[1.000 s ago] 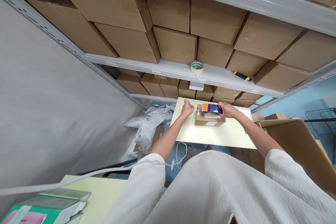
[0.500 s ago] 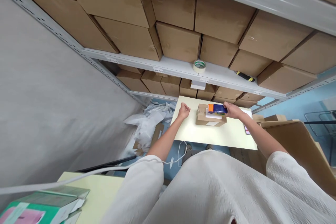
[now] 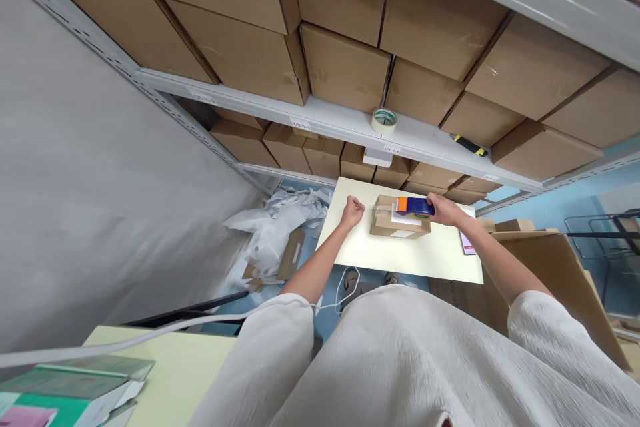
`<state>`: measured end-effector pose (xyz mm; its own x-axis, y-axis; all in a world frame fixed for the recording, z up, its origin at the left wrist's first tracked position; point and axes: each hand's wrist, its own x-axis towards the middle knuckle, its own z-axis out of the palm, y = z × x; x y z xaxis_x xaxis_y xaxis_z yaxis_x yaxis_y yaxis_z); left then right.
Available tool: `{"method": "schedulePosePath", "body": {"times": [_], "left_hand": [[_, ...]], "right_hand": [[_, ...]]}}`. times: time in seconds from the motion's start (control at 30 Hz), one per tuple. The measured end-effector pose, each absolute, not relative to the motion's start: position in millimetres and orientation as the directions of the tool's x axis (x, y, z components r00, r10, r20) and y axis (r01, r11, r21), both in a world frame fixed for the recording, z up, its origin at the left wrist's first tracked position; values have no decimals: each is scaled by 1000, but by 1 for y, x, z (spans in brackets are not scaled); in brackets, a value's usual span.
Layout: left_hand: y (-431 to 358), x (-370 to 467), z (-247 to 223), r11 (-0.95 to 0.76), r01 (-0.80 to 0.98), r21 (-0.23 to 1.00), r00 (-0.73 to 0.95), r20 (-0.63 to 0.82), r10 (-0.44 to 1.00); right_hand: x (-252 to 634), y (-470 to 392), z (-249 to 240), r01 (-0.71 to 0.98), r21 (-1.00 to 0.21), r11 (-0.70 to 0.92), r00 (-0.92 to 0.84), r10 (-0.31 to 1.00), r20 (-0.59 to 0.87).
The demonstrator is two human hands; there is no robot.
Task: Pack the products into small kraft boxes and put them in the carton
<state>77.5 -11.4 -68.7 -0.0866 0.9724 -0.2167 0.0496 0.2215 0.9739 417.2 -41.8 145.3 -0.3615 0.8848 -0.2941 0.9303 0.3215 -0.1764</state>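
Observation:
A small cardboard box (image 3: 400, 232) lies on the pale yellow table (image 3: 360, 248) with a white paper on its top and a white label on its near side. My right hand (image 3: 442, 209) grips a blue tape dispenser (image 3: 419, 205) with an orange front end, held over the box's top and hiding part of the paper. To the left of the box, my left hand (image 3: 353, 211) is closed, apart from the cardboard. Whatever its fingers hold is too small to make out. A faint clear strip seems to show between that hand and the box.
A phone (image 3: 468, 242) lies at the table's right side. Shelves beyond hold many cartons, a tape roll (image 3: 384, 121) and a yellow-black cutter (image 3: 470, 145). Crumpled white packing material (image 3: 273, 233) lies on the floor at left. A large open carton (image 3: 550, 273) stands at right; a white cable (image 3: 200, 321) crosses the lower left.
The whole view has shifted slightly. Both hands keep nearly the same places about the box, the right one still holding the tape dispenser over it.

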Motion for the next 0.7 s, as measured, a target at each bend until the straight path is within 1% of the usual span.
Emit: {"method": "schedulePosePath", "body": {"times": [0.17, 0.4, 0.57, 0.63, 0.7], "left_hand": [[-13, 84, -76, 318, 71, 945, -75, -313, 947], [-20, 105, -81, 371, 139, 918, -24, -372, 928], [-18, 114, -77, 406, 243, 881, -19, -414, 910], [-17, 113, -74, 411, 298, 861, -56, -414, 909], [-18, 112, -72, 371, 317, 873, -96, -360, 928]], "right_hand": [[414, -39, 144, 931, -155, 332, -365, 878, -310], [414, -38, 143, 939, -143, 313, -344, 883, -319], [411, -38, 143, 940, -155, 304, -339, 886, -316], [410, -39, 143, 940, -160, 302, -338, 888, -312], [409, -39, 143, 942, -162, 293, -331, 890, -314]]}}
